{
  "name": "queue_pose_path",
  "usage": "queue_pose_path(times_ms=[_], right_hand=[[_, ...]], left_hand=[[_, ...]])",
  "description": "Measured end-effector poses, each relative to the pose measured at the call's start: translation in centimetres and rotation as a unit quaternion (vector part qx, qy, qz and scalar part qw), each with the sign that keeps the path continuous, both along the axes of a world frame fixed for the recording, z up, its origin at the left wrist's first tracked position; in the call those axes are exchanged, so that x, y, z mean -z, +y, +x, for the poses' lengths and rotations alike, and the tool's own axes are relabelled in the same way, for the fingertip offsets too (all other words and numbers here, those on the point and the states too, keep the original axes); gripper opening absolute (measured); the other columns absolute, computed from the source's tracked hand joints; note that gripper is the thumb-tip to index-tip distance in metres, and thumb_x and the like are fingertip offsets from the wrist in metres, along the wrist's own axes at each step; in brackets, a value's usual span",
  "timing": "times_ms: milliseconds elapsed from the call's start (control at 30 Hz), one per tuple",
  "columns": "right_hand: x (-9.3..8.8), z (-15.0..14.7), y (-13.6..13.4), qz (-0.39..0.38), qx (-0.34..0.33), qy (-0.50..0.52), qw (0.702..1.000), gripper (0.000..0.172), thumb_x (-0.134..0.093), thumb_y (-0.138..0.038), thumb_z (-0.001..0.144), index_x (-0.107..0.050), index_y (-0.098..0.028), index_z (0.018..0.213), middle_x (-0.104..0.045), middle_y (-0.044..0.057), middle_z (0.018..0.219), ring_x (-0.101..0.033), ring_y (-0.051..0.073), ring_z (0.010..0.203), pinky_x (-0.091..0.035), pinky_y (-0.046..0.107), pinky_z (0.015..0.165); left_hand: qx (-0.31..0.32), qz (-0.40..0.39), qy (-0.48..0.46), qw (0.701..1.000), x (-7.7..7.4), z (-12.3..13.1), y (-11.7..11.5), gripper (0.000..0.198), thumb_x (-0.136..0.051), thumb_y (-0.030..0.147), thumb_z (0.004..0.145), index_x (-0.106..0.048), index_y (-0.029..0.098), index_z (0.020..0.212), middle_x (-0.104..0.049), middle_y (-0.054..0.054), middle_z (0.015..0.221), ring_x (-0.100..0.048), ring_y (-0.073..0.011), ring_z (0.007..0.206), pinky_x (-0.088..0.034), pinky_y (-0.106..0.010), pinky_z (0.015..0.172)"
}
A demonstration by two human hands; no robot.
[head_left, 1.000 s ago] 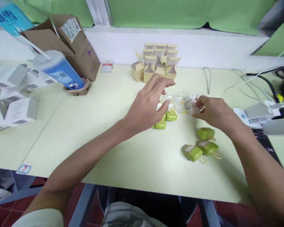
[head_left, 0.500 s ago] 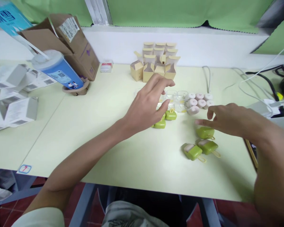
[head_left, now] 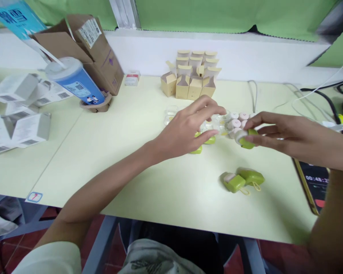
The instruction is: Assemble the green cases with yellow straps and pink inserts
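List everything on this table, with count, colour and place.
green cases: two, table front right; others partly hidden under the left hand
held case: one, green and white, in right hand
pink caps: several, centre right
clear tray: one, centre
small cartons: about ten, tan, back centre
cardboard box: one, brown, back left
cup: one, blue, back left
white boxes: several, left
phone: one, right edge
cables: several, back right
left hand: over the tray
right hand: gripping the case

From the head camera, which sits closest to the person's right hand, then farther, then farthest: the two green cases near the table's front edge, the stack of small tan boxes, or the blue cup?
1. Two green cases: just in front of the right hand, toward the person.
2. Tan boxes: farther back, by the wall.
3. Blue cup: far off on the left side.
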State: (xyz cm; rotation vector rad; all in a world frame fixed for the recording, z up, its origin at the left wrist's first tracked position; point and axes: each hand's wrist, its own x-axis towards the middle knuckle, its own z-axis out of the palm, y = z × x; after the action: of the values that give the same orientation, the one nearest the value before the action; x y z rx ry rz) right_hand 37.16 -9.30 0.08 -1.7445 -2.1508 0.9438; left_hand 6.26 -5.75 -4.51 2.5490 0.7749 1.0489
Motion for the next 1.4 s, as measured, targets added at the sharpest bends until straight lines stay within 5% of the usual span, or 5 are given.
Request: queue_pose_path(times_ms=[133, 267, 633, 1033, 1400], right_hand=[[0.7, -4.1, -0.4, 0.073, 0.005, 0.248, 0.966, 0.038, -0.081, -0.068, 0.097, -0.078, -0.034, 0.114, -0.078, 0.004, 0.108, -0.075, 0.025, 0.098, -0.064, 0.039, 0.082], [2.7, -7.6, -0.7, 0.126, 0.067, 0.348, 0.927, 0.025, -0.077, -0.058, 0.104, -0.074, -0.034, 0.110, -0.080, 0.004, 0.108, -0.078, 0.025, 0.092, -0.066, 0.039, 0.075], [4.1, -9.9, -2.4, 0.335, 0.071, 0.068, 0.937, 0.042, -0.055, -0.052, 0.113, -0.075, -0.026, 0.139, -0.085, 0.013, 0.115, -0.083, 0.033, 0.095, -0.067, 0.049, 0.084], [3.9, -9.9, -2.5, 0.321, 0.102, 0.000, 0.942, 0.047, -0.038, -0.052, 0.118, -0.076, -0.028, 0.132, -0.082, 0.009, 0.086, -0.079, 0.030, 0.083, -0.061, 0.044, 0.079], [4.7, -9.9, -1.0, 0.110, 0.115, 0.298, 0.941, 0.015, -0.056, -0.047, 0.113, -0.059, -0.032, 0.112, -0.079, 0.002, 0.101, -0.081, 0.024, 0.090, -0.068, 0.038, 0.069]], left_hand=[[0.012, 0.006, 0.034, 0.999, -0.2, 0.5, -0.4, 0.044, -0.071, 0.056, 0.110, -0.069, 0.036, 0.150, -0.073, -0.009, 0.143, -0.078, -0.0284, 0.126, -0.073, -0.039, 0.083], [-0.049, 0.026, 0.024, 0.998, -0.1, 0.6, -0.6, 0.042, -0.063, 0.064, 0.112, -0.073, 0.039, 0.144, -0.075, -0.006, 0.135, -0.079, -0.0287, 0.126, -0.073, -0.042, 0.083], [-0.098, 0.034, -0.032, 0.994, 1.2, 0.9, -1.1, 0.024, -0.060, 0.048, 0.115, -0.077, 0.034, 0.124, -0.073, -0.007, 0.127, -0.080, -0.0251, 0.100, -0.070, -0.046, 0.081], [-0.064, 0.022, -0.013, 0.998, 0.5, 1.3, -1.4, 0.035, -0.052, 0.054, 0.117, -0.077, 0.032, 0.129, -0.075, -0.009, 0.128, -0.078, -0.0246, 0.105, -0.068, -0.041, 0.078], [-0.028, -0.060, -0.043, 0.997, 1.6, 1.1, -0.9, 0.038, -0.049, 0.054, 0.120, -0.072, 0.027, 0.134, -0.075, -0.010, 0.133, -0.077, -0.0232, 0.116, -0.070, -0.038, 0.087]])
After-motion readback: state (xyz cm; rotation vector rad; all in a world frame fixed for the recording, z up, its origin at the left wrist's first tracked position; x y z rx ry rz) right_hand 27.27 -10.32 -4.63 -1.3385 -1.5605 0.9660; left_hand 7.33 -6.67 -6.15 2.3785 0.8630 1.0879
